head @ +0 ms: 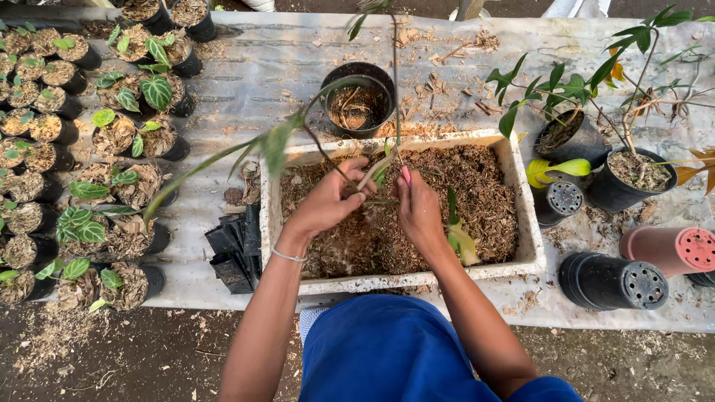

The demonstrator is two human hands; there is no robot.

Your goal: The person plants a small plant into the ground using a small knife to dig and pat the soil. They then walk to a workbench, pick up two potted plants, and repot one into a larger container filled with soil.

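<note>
My left hand [329, 199] grips the base of a long-stemmed green plant cutting [277, 143] over a white rectangular tray [521, 201] filled with brown coconut husk. My right hand [418, 210] holds a small pink-handled tool [405, 174] against the same stems, close beside the left hand. A thin stem rises from between the hands toward the top of the view. A black pot [359, 98] with some husk inside stands just behind the tray. A loose green leaf cutting [460, 237] lies in the husk by my right wrist.
Many small black pots with leafy seedlings [89, 134] fill the left side. A pile of empty black plastic bags [234, 249] lies left of the tray. Potted plants [629, 175], lying black pots [612, 281] and a pink pot [670, 249] are on the right.
</note>
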